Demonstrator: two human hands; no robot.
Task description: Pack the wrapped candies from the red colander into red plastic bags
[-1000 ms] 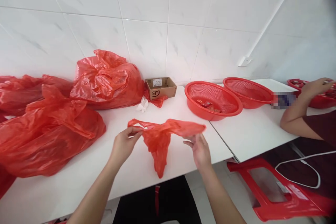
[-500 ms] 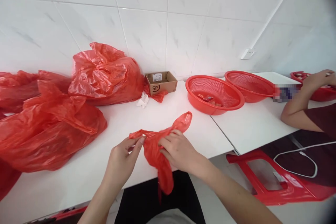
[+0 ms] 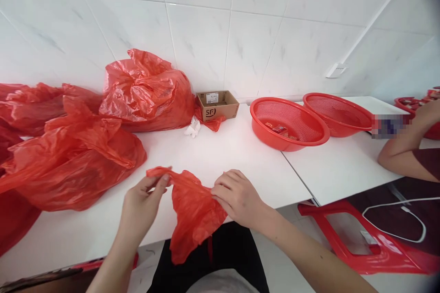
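Note:
A thin red plastic bag [image 3: 194, 208] is stretched between my two hands at the front edge of the white table [image 3: 165, 151], its lower part hanging over my lap. My left hand [image 3: 139, 203] pinches one upper corner between thumb and fingers. On the other side, my right hand [image 3: 240, 199] has its fingers closed on the bag's right edge. The bag looks flat and limp. Beyond the right hand sits a red perforated basket [image 3: 288, 142] with several small red packets [image 3: 281, 129] in it.
Full red bags [image 3: 147, 94] crowd the left side. Against the wall stands a small cardboard box [image 3: 218, 109], with crumpled white tissue [image 3: 193, 127] before it. A second red basket [image 3: 338, 114] is at right. Another person's arm [image 3: 405, 139] and a red stool [image 3: 378, 247] are far right.
My left hand has moved left and my right hand slightly right, spreading the bunched bag wider. The view has shifted a little to the left.

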